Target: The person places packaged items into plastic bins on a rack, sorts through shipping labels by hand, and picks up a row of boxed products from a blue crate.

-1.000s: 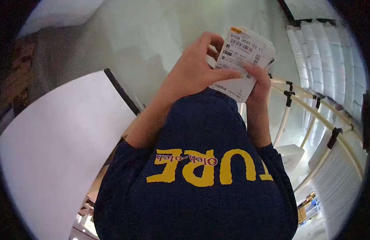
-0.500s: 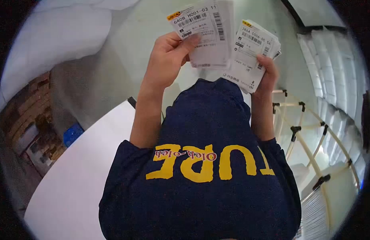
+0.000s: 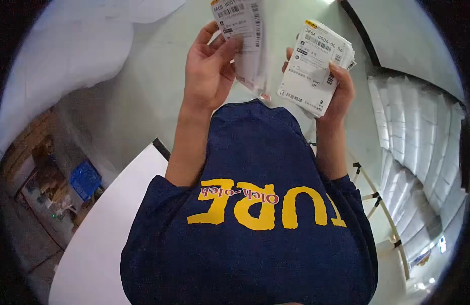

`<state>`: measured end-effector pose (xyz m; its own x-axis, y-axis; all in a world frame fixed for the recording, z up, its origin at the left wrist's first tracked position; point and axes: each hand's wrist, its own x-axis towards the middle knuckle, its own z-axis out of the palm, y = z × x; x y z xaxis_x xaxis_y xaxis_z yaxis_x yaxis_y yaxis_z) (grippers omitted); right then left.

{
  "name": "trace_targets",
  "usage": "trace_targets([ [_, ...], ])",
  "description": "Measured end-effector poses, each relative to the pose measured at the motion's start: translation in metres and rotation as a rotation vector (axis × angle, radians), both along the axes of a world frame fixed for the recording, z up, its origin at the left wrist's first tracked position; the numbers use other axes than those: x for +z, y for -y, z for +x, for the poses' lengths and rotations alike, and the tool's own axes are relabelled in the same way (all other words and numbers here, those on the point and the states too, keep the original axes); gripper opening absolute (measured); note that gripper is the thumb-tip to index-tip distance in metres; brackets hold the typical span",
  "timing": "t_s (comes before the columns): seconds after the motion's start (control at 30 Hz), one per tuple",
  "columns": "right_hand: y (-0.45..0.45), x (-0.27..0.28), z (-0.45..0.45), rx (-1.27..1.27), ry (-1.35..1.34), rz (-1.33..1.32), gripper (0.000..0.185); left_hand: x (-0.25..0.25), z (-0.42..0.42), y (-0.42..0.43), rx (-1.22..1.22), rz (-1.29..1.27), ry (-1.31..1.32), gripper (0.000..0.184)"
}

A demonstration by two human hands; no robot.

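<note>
My left hand (image 3: 210,76) is closed on a few printed shipping labels (image 3: 249,43), the thumb lying across their front. These sheets are tilted, and their top edge runs out of the frame. On the right, my right hand (image 3: 339,91) grips a thicker stack of shipping labels (image 3: 308,68), thumb on the front face and fingertips showing behind the left edge. Its top label reads "386A C006-00 S6" above a barcode. A gap separates the two bunches, both held up in front of my dark blue shirt (image 3: 255,147).
A white tabletop (image 3: 108,234) stands at my left, with a blue crate (image 3: 85,179) beyond it. White wrapped material (image 3: 67,56) lies at upper left. At right are a pole rack (image 3: 379,201) and wrinkled silvery-white sheeting (image 3: 412,117). Pale floor (image 3: 158,76) lies ahead.
My left hand has moved slightly left, and its labels have moved up and left and turned more edge-on. The right-hand stack has shifted slightly left. The surrounding view has swung a little.
</note>
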<state>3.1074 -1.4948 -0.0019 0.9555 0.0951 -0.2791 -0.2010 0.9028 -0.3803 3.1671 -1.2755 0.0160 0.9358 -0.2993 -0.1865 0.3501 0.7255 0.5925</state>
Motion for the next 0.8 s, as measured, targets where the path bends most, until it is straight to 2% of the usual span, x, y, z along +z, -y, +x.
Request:
trace_targets([
  [0.2,0.014,-0.003,0.106,-0.123,-0.021,-0.182,0.074,-0.025,0.127,0.006,-0.074,0.015,0.024,0.029],
  [0.37,0.031,0.004,0.229,-0.243,-0.013,-0.205,0.072,-0.021,0.280,0.043,-0.154,0.152,-0.026,0.031],
  [0.53,0.043,0.024,0.309,-0.383,-0.036,-0.066,0.073,0.000,0.381,0.085,-0.334,0.128,-0.011,0.031],
  [0.67,0.081,0.016,0.386,-0.403,-0.168,-0.138,0.060,0.001,0.447,0.143,-0.279,0.456,0.210,0.025],
  [0.8,0.160,-0.053,0.487,-0.362,-0.183,-0.036,0.046,-0.009,0.559,0.196,-0.253,0.729,0.355,0.023],
])
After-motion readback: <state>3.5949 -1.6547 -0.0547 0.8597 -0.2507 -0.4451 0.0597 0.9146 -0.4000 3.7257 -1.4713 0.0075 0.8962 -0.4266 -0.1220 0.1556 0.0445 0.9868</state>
